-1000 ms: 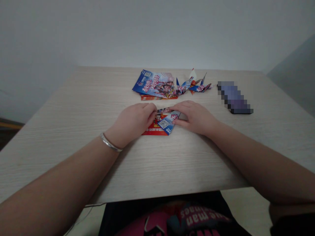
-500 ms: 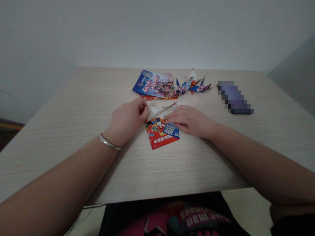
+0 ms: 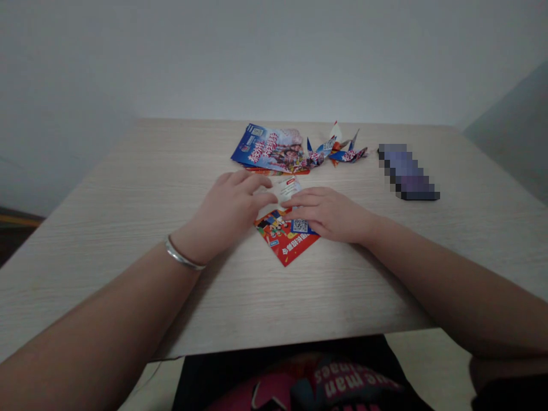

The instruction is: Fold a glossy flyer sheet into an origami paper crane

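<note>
A folded paper leaflet (image 3: 287, 242) lies on the table between my hands. Its near part is red with cartoon figures and a blue patch with a QR code; its far part is white with small print. My left hand (image 3: 240, 200) is over the leaflet's left side, fingers apart and slightly bent, fingertips at the white part. From the right, my right hand (image 3: 331, 212) rests with its fingers stretched over the leaflet and covers part of the blue patch. Some of the leaflet is hidden under both hands.
Behind the leaflet lies a stack of printed leaflets (image 3: 269, 148). Folded paper shapes (image 3: 338, 148) with pointed tips stand to its right. A blurred-out phone (image 3: 409, 171) lies farther right on the wooden table (image 3: 274, 302). A wall rises behind the table.
The leaflet has turned, so its near corner points more toward me. Its raised white flap now looks flatter. My left hand's fingers have gone from pinched to spread; my right hand has barely moved.
</note>
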Motion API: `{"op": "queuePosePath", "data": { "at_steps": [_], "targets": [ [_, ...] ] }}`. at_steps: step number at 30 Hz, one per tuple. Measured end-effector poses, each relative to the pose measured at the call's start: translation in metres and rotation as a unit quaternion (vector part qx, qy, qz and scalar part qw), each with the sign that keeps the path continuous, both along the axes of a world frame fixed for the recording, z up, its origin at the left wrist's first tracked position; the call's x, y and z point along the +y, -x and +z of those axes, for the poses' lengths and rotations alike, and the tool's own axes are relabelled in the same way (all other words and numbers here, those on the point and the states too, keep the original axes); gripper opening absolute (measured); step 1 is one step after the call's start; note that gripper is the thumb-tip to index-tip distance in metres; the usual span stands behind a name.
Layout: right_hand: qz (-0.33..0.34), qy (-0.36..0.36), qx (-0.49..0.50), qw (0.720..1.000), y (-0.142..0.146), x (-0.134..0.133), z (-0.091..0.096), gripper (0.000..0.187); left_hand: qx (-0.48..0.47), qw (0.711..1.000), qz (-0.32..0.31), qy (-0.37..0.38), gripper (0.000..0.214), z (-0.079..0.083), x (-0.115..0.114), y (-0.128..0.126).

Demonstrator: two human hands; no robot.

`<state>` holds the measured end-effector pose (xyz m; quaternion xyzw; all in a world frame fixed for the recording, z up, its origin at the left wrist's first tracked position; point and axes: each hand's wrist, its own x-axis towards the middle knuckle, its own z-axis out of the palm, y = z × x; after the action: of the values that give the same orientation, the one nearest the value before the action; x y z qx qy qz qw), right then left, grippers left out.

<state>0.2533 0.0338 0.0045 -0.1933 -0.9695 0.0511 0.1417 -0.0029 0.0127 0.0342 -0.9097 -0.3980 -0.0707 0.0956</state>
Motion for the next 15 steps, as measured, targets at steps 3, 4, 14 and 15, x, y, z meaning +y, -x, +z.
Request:
{"op": "queuePosePath", "data": {
  "at_steps": [3, 4, 14, 15],
  "targets": [
    [0.010, -0.001, 0.017, 1.000, 0.000, 0.000, 0.000, 0.031, -0.007, 0.998, -0.067, 0.015, 0.028, -0.003, 0.002, -0.001],
    [0.012, 0.001, 0.023, 1.000, -0.001, 0.000, 0.001, 0.032, -0.014, 0.997, -0.070, 0.023, 0.027, -0.004, 0.003, 0.000],
    [-0.046, 0.034, 0.036, 0.998, 0.005, -0.009, 0.005, 0.047, -0.040, 0.992, -0.086, 0.085, 0.038, -0.014, 0.007, 0.002],
    [-0.056, 0.034, 0.035, 0.997, 0.005, -0.009, 0.004, 0.046, -0.049, 0.991, -0.085, 0.091, 0.038, -0.014, 0.007, 0.003]
  ]
}}
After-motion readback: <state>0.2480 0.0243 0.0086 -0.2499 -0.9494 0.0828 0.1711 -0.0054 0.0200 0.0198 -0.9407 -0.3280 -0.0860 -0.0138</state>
